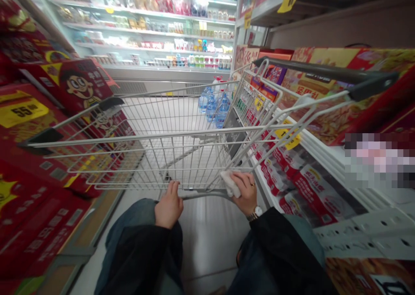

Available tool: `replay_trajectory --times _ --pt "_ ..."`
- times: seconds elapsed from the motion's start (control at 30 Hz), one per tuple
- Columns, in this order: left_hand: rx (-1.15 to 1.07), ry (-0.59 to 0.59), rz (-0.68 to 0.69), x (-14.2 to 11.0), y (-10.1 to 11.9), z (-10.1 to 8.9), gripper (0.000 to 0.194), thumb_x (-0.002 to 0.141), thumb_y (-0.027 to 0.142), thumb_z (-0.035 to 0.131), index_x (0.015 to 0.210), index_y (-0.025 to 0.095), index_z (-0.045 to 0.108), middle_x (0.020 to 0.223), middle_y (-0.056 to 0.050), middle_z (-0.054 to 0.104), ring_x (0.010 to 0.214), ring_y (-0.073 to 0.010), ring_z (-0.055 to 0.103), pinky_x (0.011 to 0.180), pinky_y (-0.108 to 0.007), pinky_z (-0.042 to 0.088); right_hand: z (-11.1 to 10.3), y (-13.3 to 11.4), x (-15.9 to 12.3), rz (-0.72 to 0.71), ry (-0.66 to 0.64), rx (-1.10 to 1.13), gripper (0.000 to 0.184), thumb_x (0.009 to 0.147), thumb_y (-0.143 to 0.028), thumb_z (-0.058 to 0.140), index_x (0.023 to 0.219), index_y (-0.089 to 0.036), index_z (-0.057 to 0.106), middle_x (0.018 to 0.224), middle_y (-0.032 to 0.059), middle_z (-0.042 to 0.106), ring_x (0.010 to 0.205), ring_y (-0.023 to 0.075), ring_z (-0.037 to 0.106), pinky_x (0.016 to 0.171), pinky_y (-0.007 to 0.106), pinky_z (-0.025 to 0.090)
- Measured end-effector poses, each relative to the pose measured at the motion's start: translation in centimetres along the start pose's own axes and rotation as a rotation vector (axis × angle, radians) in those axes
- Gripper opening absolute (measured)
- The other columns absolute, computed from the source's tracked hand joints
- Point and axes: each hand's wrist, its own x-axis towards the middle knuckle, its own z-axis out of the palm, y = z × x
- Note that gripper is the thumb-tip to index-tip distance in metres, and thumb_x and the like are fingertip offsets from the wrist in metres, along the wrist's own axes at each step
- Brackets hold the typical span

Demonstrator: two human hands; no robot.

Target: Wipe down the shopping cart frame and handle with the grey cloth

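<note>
Wire shopping cart (pixel 139 156), left grip (pixel 169 205) curled closed over its near rail (pixel 201 194), right grip (pixel 244 192) pressing folded white cloth (pixel 231 184) against that rail, bottled water (pixel 214 107) in the far right corner, red snack boxes (pixel 35 113) left, refrigerated case (pixel 324 156) right, lit shelves (pixel 142 31) far ahead

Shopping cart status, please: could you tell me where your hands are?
Left hand gripping handle; right hand on white cloth against handle. Bottled water in cart. Red cartons close on left.
</note>
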Motion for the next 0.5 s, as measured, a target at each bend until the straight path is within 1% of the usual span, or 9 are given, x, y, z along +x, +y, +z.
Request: replay_trajectory --times 0.03,0.07,0.2,0.23,0.27,0.33,0.4,0.47,0.5 --pt "-0.003 -0.001 -0.008 0.0 0.0 -0.1 0.053 0.091 0.019 0.044 0.144 0.019 0.042 0.16 -0.011 0.041 0.101 -0.0221 0.068 0.08 -0.034 0.055 -0.2 0.0 0.1 0.002 0.001 0.003 0.045 0.085 -0.021 0.065 0.13 -0.022 0.062 0.123 0.0097 0.065 0.111 0.0285 0.051 0.097 0.044 0.047" --pt "-0.004 -0.003 -0.017 -0.1 -0.1 -0.2 0.053 0.091 0.019 0.044 0.144 0.019 0.043 0.16 -0.012 0.041 0.1 -0.0219 0.069 0.08 -0.034 0.055 -0.1 -0.1 0.1 0.004 -0.031 0.005 0.045 0.084 -0.02 0.065 0.13 -0.021 0.062 0.123 0.01 0.065 0.111 0.0287 0.051 0.096 0.045 0.047" --pt "-0.003 0.0 -0.054 -0.3 -0.4 -0.5 0.052 0.091 0.02 0.045 0.143 0.018 0.044 0.159 -0.014 0.041 0.095 -0.0229 0.069 0.076 -0.036 0.055 1.4 -1.1 -0.5 -0.038 -0.336 0.034 0.051 0.073 -0.005 0.064 0.121 -0.021 0.066 0.117 0.0085 0.068 0.105 0.0276 0.053 0.089 0.043 0.05" --pt "-0.006 0.005 -0.058 -0.3 -0.4 -0.5 0.051 0.091 0.02 0.045 0.142 0.018 0.044 0.158 -0.014 0.042 0.094 -0.0228 0.069 0.076 -0.036 0.055 1.8 -1.3 -0.6 -0.048 -0.388 0.044 0.053 0.07 -0.002 0.063 0.119 -0.021 0.066 0.115 0.0077 0.069 0.104 0.0271 0.053 0.088 0.042 0.05" --pt "-0.01 0.013 -0.06 -0.3 -0.4 -0.5 0.051 0.091 0.02 0.045 0.142 0.018 0.044 0.157 -0.015 0.042 0.094 -0.0227 0.069 0.076 -0.036 0.055 2.0 -1.5 -0.7 -0.052 -0.405 0.052 0.054 0.069 -0.001 0.062 0.119 -0.021 0.066 0.114 0.0073 0.069 0.104 0.0268 0.053 0.088 0.041 0.051" --pt "-0.014 0.049 -0.064 -0.5 -0.4 -0.3 0.05 0.09 0.019 0.046 0.14 0.016 0.046 0.155 -0.016 0.044 0.095 -0.0234 0.069 0.077 -0.036 0.055 1.9 -1.6 -0.6 -0.044 -0.339 0.066 0.054 0.071 -0.003 0.062 0.121 -0.021 0.066 0.116 0.0076 0.069 0.105 0.0267 0.054 0.089 0.042 0.051" --pt "-0.025 0.131 -0.093 -0.6 -0.2 -0.1 0.05 0.089 0.019 0.048 0.138 0.014 0.047 0.152 -0.019 0.044 0.1 -0.0258 0.068 0.077 -0.037 0.056 1.2 -1.6 -0.3 -0.024 -0.187 0.078 0.05 0.077 -0.008 0.063 0.126 -0.021 0.064 0.119 0.0087 0.067 0.107 0.0268 0.054 0.092 0.042 0.05" --pt "-0.071 0.237 -0.129 -0.8 0.3 0.1 0.047 0.09 0.022 0.05 0.135 0.011 0.048 0.148 -0.022 0.043 0.104 -0.0282 0.067 0.073 -0.037 0.056 0.4 -1.6 0.0 -0.007 -0.035 0.087 0.048 0.083 -0.015 0.063 0.13 -0.021 0.062 0.121 0.0098 0.066 0.11 0.0272 0.053 0.095 0.043 0.049" --pt "-0.118 0.276 -0.121 -0.8 0.5 0.2 0.044 0.091 0.024 0.05 0.133 0.011 0.049 0.145 -0.023 0.044 0.104 -0.0281 0.067 0.071 -0.036 0.056 0.2 -1.6 0.2 -0.003 0.01 0.082 0.047 0.084 -0.017 0.064 0.131 -0.021 0.062 0.122 0.0101 0.066 0.11 0.0274 0.053 0.096 0.043 0.049"
